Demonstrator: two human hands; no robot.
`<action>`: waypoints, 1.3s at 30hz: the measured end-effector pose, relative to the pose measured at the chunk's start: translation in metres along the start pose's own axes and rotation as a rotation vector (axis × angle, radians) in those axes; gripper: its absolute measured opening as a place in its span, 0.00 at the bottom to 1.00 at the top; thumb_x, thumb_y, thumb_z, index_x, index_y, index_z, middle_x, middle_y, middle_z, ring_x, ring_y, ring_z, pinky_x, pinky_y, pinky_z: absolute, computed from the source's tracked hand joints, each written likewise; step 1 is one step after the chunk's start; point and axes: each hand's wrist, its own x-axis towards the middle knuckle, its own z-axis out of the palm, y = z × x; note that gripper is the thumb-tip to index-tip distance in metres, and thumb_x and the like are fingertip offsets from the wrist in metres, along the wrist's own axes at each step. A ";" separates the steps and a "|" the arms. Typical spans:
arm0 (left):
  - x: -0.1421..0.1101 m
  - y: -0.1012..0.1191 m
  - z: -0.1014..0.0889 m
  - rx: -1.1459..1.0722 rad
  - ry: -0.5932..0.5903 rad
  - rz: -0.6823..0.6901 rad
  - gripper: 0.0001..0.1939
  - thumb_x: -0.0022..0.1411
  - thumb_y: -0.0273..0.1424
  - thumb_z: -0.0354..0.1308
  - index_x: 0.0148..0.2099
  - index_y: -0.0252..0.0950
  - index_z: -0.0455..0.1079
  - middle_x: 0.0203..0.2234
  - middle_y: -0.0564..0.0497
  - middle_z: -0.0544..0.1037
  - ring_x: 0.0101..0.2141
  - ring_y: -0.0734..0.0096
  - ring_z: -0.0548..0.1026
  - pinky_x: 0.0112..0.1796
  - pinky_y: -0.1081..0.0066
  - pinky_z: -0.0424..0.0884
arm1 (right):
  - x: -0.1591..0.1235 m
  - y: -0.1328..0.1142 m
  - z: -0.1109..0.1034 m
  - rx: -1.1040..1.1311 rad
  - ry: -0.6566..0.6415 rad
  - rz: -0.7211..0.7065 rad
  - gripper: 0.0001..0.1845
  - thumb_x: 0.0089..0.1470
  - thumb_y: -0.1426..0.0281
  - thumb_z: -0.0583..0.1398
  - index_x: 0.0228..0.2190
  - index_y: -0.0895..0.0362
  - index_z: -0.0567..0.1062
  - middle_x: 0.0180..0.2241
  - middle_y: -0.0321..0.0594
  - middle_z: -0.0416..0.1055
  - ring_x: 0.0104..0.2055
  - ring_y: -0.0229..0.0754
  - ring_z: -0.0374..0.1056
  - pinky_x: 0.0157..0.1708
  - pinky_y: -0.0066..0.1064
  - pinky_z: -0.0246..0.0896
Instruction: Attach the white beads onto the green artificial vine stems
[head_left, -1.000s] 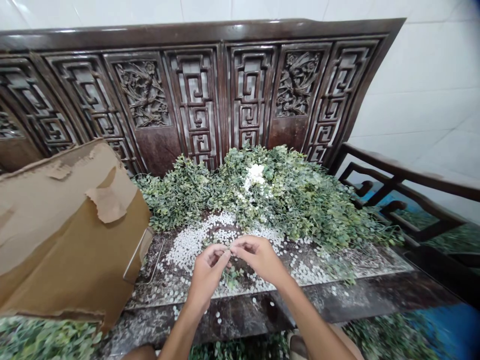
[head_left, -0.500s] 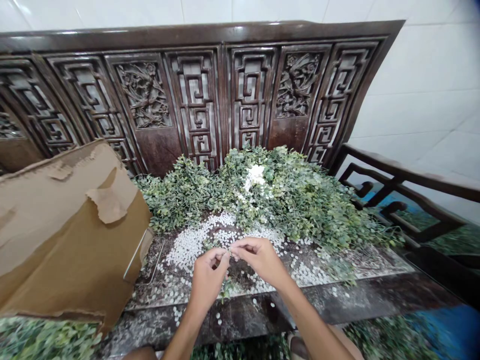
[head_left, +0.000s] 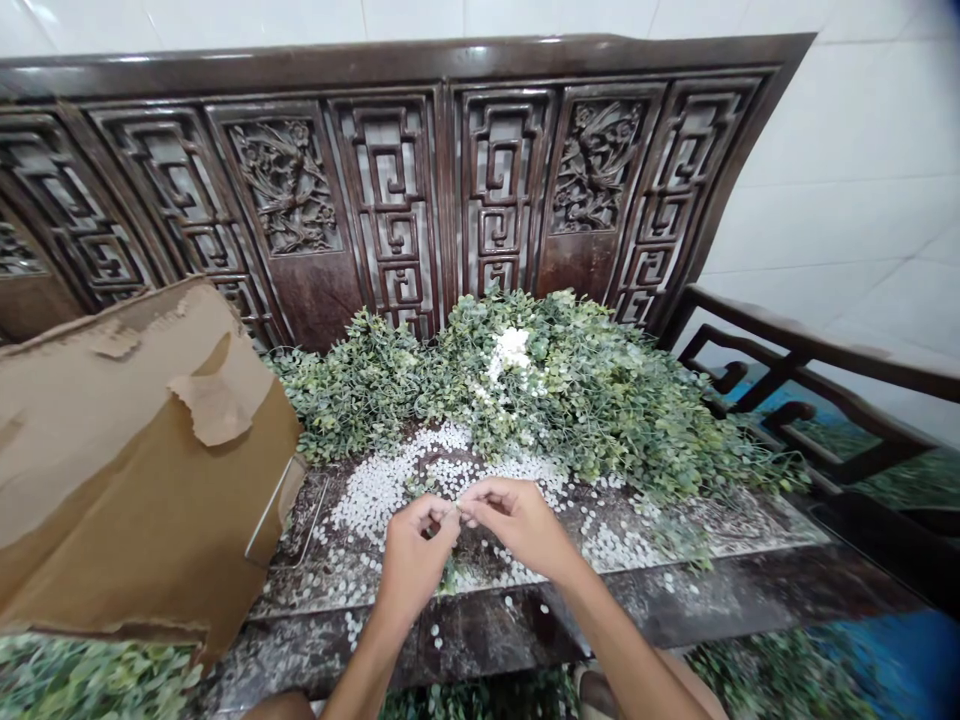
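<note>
My left hand (head_left: pixel 420 545) and my right hand (head_left: pixel 517 520) meet fingertip to fingertip above the seat of a dark wooden bench. The left thumb and forefinger pinch a thin green leafy sprig (head_left: pixel 450 575), whose leaves show partly below the hand. The right thumb and forefinger are closed at the same spot, on something tiny that the fingers hide. Under and behind the hands, many small white discs (head_left: pixel 375 492) lie scattered on the seat. A large heap of green leafy sprigs (head_left: pixel 615 400) rises behind them, with a white clump (head_left: pixel 512 347) on it.
A torn cardboard box (head_left: pixel 142 490) stands at the left, a bent thin wire (head_left: pixel 268 508) by its edge. The carved bench back (head_left: pixel 442 200) closes off the rear, and an armrest (head_left: pixel 817 370) the right. More greenery (head_left: pixel 97 675) lies at lower left, and blue material (head_left: pixel 892 650) at lower right.
Both hands stay nearly in place, the fingertips shifting slightly against each other. Less of the sprig shows below the left hand than before.
</note>
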 end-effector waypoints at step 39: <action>0.001 0.001 -0.004 0.016 -0.044 0.004 0.11 0.58 0.35 0.54 0.26 0.36 0.69 0.19 0.57 0.66 0.24 0.73 0.64 0.28 0.75 0.59 | -0.005 -0.006 0.001 -0.101 -0.014 -0.017 0.06 0.53 0.70 0.60 0.29 0.56 0.79 0.29 0.38 0.76 0.33 0.41 0.72 0.34 0.31 0.70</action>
